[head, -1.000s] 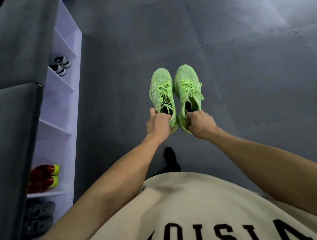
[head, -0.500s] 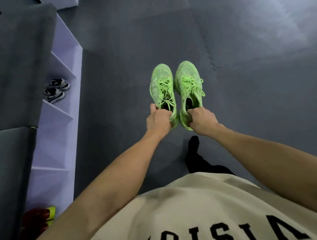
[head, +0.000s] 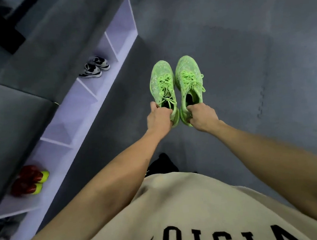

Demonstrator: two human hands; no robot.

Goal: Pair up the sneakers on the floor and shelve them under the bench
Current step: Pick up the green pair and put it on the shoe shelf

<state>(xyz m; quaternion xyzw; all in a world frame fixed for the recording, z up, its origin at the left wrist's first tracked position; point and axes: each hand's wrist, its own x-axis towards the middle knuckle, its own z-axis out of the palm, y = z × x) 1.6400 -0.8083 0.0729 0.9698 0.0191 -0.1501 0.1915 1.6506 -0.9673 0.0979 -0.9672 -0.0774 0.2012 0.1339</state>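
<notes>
The view has swung toward the shelf (head: 70, 127) under the bench (head: 7, 126), empty cubbies now nearer; the green sneakers (head: 176, 86) stay paired, left hand (head: 158, 119) and right hand (head: 202, 118) each clamped on a heel; shelving looks next.

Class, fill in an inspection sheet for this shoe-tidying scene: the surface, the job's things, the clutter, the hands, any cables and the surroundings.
Surface: grey floor mat, bare where visible.
Job's things: left green sneaker and right green sneaker, side by side, toes pointing away; white cubby shelf under the grey bench.
Clutter: nothing seen on the floor.
Hands: left hand grips the left sneaker's heel; right hand grips the right sneaker's heel.
Cables: nothing seen.
Surroundings: black-and-white pair and red-and-yellow pair already shelved; two cubbies between them look empty; blurred shoes at lower left.
</notes>
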